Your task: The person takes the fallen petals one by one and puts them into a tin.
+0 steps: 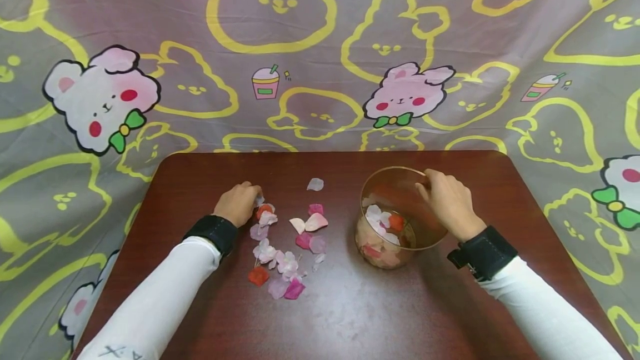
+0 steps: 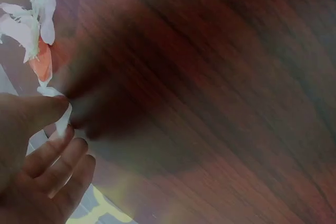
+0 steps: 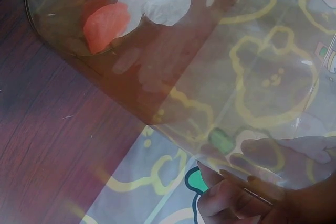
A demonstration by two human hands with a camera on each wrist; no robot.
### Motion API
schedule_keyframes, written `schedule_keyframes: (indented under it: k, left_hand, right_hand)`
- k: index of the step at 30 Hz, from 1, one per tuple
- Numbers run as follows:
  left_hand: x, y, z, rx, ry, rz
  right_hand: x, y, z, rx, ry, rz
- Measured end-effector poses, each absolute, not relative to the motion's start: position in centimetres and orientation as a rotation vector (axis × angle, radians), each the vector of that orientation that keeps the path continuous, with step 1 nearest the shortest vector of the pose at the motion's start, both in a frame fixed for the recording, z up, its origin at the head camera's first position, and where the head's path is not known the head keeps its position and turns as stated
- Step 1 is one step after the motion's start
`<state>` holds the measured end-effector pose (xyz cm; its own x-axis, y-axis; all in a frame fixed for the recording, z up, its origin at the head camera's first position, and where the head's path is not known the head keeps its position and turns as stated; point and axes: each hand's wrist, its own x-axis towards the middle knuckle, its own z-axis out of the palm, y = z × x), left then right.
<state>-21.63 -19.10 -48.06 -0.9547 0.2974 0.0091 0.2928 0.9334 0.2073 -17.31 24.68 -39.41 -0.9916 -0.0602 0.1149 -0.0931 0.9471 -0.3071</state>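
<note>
My left hand point(image 1: 238, 205) pinches a pale petal point(image 2: 64, 120) between thumb and index finger, low over the table's left side. Just below those fingertips lie an orange-red petal point(image 1: 264, 211) and whitish petals point(image 1: 268, 219). On the right, my right hand point(image 1: 452, 203) grips the gold-edged rim of a clear amber-tinted bucket point(image 1: 424, 225), thumb on one side of the wall and fingers on the other. The bucket leans with its mouth toward me. Inside it are several white petals point(image 1: 376, 215) and an orange-red petal point(image 3: 106, 27).
More loose petals in white, pink, magenta point(image 1: 294, 288) and orange-red point(image 1: 258, 276) are scattered between my left hand and the bucket. A lone pale petal point(image 1: 315, 184) lies farther back. Behind the dark wooden table point(image 1: 350, 315) hangs a patterned cloth point(image 1: 310, 32).
</note>
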Motion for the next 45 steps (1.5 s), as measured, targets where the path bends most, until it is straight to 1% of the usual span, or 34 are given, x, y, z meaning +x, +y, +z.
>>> schedule_keyframes:
  k: [8, 17, 23, 29, 36, 45]
  left_hand:
    - [-21.5, -19.5, -48.4, 0.443, 3.097, 0.254]
    - [-21.5, -19.6, -47.5, 0.447, 3.104, 0.226]
    - [-22.6, -18.5, -45.5, 0.469, 3.121, 0.364]
    - [-23.3, -14.4, -41.5, 0.521, 3.117, 0.489]
    - [-22.1, -8.4, -37.8, 0.778, 3.102, 0.593]
    - [-18.6, -1.6, -35.5, 1.279, 2.954, 0.569]
  right_hand:
    - [-17.2, 24.8, -39.5, 0.117, -2.994, 0.480]
    - [-17.2, 25.0, -39.4, 0.108, -2.996, 0.485]
    - [-17.3, 25.1, -39.3, 0.102, -3.005, 0.485]
    - [-17.4, 25.1, -39.3, 0.095, -3.009, 0.482]
    - [-17.5, 24.9, -39.5, 0.106, -3.012, 0.493]
    - [-17.4, 24.8, -39.5, 0.115, -3.002, 0.492]
